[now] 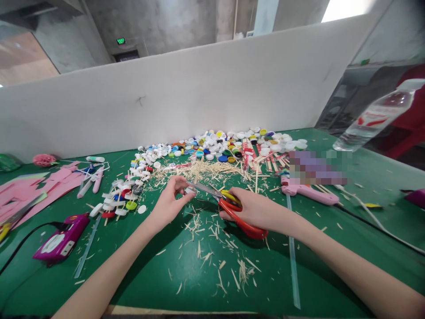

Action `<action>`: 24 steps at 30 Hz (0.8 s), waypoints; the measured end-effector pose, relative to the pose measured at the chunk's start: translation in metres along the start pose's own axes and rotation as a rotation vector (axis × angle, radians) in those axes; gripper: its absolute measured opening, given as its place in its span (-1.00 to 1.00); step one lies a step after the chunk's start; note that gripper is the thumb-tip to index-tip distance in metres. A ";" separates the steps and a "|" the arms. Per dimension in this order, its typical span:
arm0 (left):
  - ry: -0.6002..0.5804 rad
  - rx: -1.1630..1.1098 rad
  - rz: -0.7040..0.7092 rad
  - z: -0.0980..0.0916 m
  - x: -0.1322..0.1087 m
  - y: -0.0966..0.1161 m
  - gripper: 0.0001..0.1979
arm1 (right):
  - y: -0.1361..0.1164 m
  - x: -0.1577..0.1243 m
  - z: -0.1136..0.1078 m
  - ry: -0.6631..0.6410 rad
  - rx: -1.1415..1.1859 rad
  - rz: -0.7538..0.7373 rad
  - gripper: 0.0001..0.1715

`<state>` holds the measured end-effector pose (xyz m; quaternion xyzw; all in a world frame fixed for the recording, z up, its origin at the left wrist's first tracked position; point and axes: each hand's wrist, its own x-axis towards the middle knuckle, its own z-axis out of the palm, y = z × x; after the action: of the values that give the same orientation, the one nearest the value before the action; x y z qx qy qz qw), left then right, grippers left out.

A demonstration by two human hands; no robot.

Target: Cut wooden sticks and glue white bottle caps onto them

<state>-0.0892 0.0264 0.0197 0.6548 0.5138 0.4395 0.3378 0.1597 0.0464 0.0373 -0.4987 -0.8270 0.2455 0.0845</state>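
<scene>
My right hand [254,208] grips red-and-yellow-handled scissors [232,208], blades pointing left over the green table [199,274]. My left hand [171,199] pinches a small white piece [190,190], perhaps a bottle cap on a stick, right at the blade tips. Thin wooden slivers [212,239] lie scattered under and in front of both hands.
A heap of coloured bottle caps [229,144] and wooden sticks lies behind. Capped sticks [121,199] sit left, with a purple glue gun [61,241], pink paper [29,190] and a pink glue gun [308,192]. A water bottle [375,117] hangs at right. A white partition [199,88] backs the table.
</scene>
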 end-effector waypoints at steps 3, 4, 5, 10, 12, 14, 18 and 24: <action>-0.003 0.031 0.003 0.000 0.001 -0.003 -0.65 | -0.003 0.002 0.003 0.088 -0.112 -0.030 -0.54; -0.001 0.037 0.000 0.000 0.001 -0.005 -0.64 | -0.004 0.002 0.004 0.119 -0.149 -0.043 -0.53; 0.002 0.041 -0.003 0.001 0.002 -0.006 -0.62 | -0.005 0.002 0.005 0.145 -0.182 -0.054 -0.52; 0.036 0.046 -0.012 0.000 0.004 -0.009 -0.52 | -0.008 0.000 0.005 0.222 -0.268 -0.086 -0.44; 0.072 0.084 -0.003 -0.003 0.004 -0.006 -0.51 | -0.007 0.000 0.004 0.238 -0.277 -0.075 -0.40; 0.126 0.176 0.038 -0.009 0.003 -0.001 -0.66 | -0.005 0.001 0.001 0.256 -0.281 -0.050 -0.40; 0.173 0.433 0.222 -0.019 0.000 0.005 -0.88 | -0.002 0.003 -0.006 0.273 -0.276 0.002 -0.49; 0.095 0.529 0.257 -0.012 0.003 -0.012 -0.58 | -0.001 0.002 -0.007 0.285 -0.284 0.005 -0.49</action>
<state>-0.1044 0.0321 0.0138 0.7585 0.5386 0.3597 0.0724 0.1610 0.0503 0.0437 -0.5372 -0.8318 0.0537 0.1290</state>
